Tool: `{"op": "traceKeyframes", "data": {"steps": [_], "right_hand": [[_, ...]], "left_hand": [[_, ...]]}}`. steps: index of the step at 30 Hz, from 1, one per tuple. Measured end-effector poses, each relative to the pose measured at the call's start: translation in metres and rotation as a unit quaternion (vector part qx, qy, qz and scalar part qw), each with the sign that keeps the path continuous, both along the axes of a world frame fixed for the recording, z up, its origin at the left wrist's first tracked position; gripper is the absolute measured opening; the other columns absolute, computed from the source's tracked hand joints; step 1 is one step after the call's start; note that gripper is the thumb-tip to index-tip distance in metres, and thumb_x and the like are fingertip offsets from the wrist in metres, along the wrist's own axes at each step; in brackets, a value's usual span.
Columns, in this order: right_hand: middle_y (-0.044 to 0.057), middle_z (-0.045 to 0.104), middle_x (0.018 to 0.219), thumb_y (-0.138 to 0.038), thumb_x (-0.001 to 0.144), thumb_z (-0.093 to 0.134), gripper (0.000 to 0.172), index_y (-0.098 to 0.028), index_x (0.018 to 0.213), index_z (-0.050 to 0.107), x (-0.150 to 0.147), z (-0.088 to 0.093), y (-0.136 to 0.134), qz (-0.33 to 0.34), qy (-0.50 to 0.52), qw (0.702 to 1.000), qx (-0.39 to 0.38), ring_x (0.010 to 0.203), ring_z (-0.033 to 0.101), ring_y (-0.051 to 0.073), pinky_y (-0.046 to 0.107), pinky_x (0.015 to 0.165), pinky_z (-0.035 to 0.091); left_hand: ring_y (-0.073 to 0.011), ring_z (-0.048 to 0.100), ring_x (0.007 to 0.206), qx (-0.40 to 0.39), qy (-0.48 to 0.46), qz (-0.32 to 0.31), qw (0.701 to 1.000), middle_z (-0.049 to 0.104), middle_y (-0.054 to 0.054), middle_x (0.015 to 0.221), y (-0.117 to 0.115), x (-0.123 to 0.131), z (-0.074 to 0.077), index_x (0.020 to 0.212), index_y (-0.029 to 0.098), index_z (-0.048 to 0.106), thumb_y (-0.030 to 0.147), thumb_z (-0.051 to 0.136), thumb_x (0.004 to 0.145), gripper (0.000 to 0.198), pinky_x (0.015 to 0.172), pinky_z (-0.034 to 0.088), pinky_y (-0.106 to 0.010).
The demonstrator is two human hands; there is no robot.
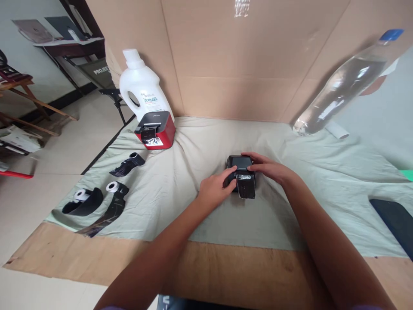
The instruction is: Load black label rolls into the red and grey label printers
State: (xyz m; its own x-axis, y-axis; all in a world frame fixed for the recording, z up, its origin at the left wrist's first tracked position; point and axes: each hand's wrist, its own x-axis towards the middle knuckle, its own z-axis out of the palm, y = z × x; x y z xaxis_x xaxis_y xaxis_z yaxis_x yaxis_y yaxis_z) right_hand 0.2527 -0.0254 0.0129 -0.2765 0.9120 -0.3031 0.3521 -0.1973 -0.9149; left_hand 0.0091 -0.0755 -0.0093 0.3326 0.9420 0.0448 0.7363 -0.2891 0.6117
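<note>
A small black printer (239,162) stands on the cloth in front of me, with a short glossy black strip (246,187) hanging from its front. My left hand (217,186) grips the printer's left side, thumb near the strip and a finger on the top edge. From the right, my right hand (266,167) holds the printer, one finger along its back and others on the lid's front corner. Part of the printer's right side is hidden by those fingers.
At the back left, a red and black printer (165,131) stands before a white detergent bottle (145,84). Black rolls (120,189) with loose tails lie at the left. A water bottle (345,88) leans at the back right near a white tube (337,129); a dark phone-like slab (394,218) lies right.
</note>
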Motion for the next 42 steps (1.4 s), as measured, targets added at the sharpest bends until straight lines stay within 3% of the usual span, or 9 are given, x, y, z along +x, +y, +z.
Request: {"op": "traceKeyframes", "data": {"steps": [3, 13, 18, 25, 32, 36, 42], "right_hand": [[0.004, 0.062, 0.138, -0.030, 0.077, 0.071, 0.063, -0.031, 0.139, 0.057, -0.002, 0.002, -0.001, 0.000, -0.001, 1.000, 0.005, 0.129, 0.055, 0.029, 0.046, 0.112, 0.043], [0.003, 0.066, 0.127, -0.028, 0.079, 0.068, 0.062, -0.030, 0.139, 0.055, -0.003, 0.006, -0.002, 0.012, 0.002, 1.000, -0.008, 0.120, 0.058, 0.027, 0.047, 0.111, 0.042], [0.003, 0.063, 0.134, -0.030, 0.079, 0.069, 0.061, -0.032, 0.139, 0.056, -0.001, 0.005, -0.002, 0.017, 0.008, 1.000, -0.006, 0.127, 0.055, 0.027, 0.045, 0.113, 0.041], [0.003, 0.060, 0.139, -0.031, 0.080, 0.069, 0.064, -0.033, 0.142, 0.054, -0.002, 0.007, -0.004, 0.011, 0.001, 1.000, -0.007, 0.129, 0.053, 0.027, 0.044, 0.114, 0.040], [0.001, 0.068, 0.118, -0.036, 0.084, 0.065, 0.071, -0.038, 0.152, 0.042, -0.004, 0.009, -0.007, 0.003, -0.045, 0.999, -0.026, 0.125, 0.056, 0.027, 0.045, 0.118, 0.033], [0.001, 0.068, 0.113, -0.035, 0.082, 0.065, 0.075, -0.037, 0.153, 0.040, -0.009, 0.011, -0.008, -0.006, -0.064, 0.998, -0.029, 0.123, 0.056, 0.027, 0.045, 0.117, 0.033], [0.007, 0.062, 0.130, -0.045, 0.077, 0.073, 0.085, -0.029, 0.152, 0.038, -0.027, 0.011, -0.011, -0.039, -0.078, 0.996, -0.010, 0.122, 0.056, 0.028, 0.041, 0.111, 0.041]], "left_hand": [[-0.0193, 0.066, 0.070, -0.017, 0.017, 0.007, 1.000, 0.067, 0.002, 0.071, 0.003, 0.001, 0.001, 0.141, 0.041, 0.056, 0.048, 0.053, 0.095, 0.048, 0.068, 0.048, -0.028], [-0.0228, 0.069, 0.074, -0.021, 0.044, 0.004, 0.999, 0.070, 0.001, 0.075, 0.003, 0.005, -0.001, 0.144, 0.038, 0.053, 0.044, 0.049, 0.096, 0.049, 0.070, 0.049, -0.030], [-0.0229, 0.070, 0.076, -0.007, 0.048, 0.001, 0.999, 0.071, 0.000, 0.077, 0.001, 0.005, -0.003, 0.146, 0.036, 0.051, 0.044, 0.046, 0.098, 0.050, 0.071, 0.050, -0.030], [-0.0231, 0.071, 0.082, 0.019, 0.041, -0.014, 0.999, 0.076, -0.003, 0.091, -0.005, 0.001, -0.004, 0.149, 0.036, 0.050, 0.047, 0.042, 0.101, 0.050, 0.075, 0.051, -0.031], [-0.0216, 0.071, 0.086, 0.041, 0.013, -0.027, 0.999, 0.077, -0.003, 0.107, -0.008, -0.002, -0.008, 0.146, 0.036, 0.054, 0.043, 0.045, 0.101, 0.046, 0.076, 0.051, -0.030], [-0.0207, 0.071, 0.099, 0.051, -0.026, -0.053, 0.997, 0.074, 0.000, 0.121, -0.009, -0.003, -0.007, 0.141, 0.035, 0.058, 0.037, 0.044, 0.101, 0.043, 0.083, 0.052, -0.031], [-0.0208, 0.070, 0.105, 0.026, -0.049, -0.066, 0.996, 0.072, 0.001, 0.127, -0.009, -0.004, -0.004, 0.139, 0.033, 0.060, 0.035, 0.043, 0.101, 0.042, 0.088, 0.053, -0.032]]}}
